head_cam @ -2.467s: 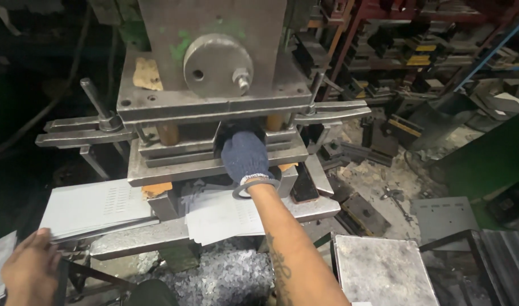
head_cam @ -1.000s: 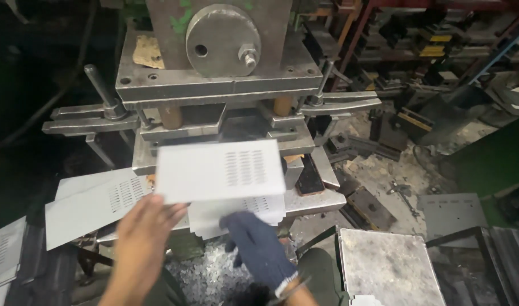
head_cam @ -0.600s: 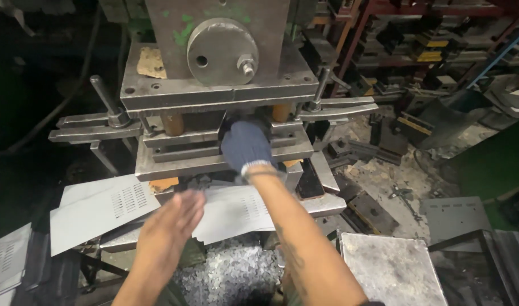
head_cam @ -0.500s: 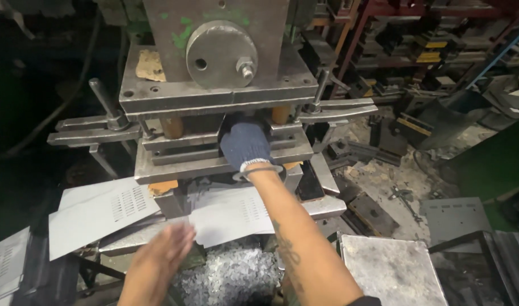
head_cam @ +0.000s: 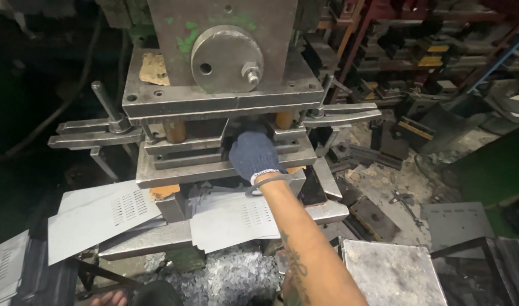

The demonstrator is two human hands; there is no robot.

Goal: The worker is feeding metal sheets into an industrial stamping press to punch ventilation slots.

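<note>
My right hand, in a dark blue knit glove with a white cuff, reaches into the gap between the steel plates of a heavy press. Its fingertips are hidden inside the die, so I cannot tell whether it grips anything. Under my forearm a grey metal sheet with a block of punched slots lies on the press table, its far edge going into the die. Only the fingertips of my bare left hand show at the bottom edge, low on the left, next to a dark round object.
Another slotted sheet lies left of the die, with more sheets at the far left. Metal punchings are heaped below the table. A steel block stands at lower right. Clamp arms stick out sideways. Racks of tooling fill the back right.
One second ago both hands held a slotted sheet before the press. The sheet now lies on the table, my right hand has gone into the die, and my left hand has dropped down.
</note>
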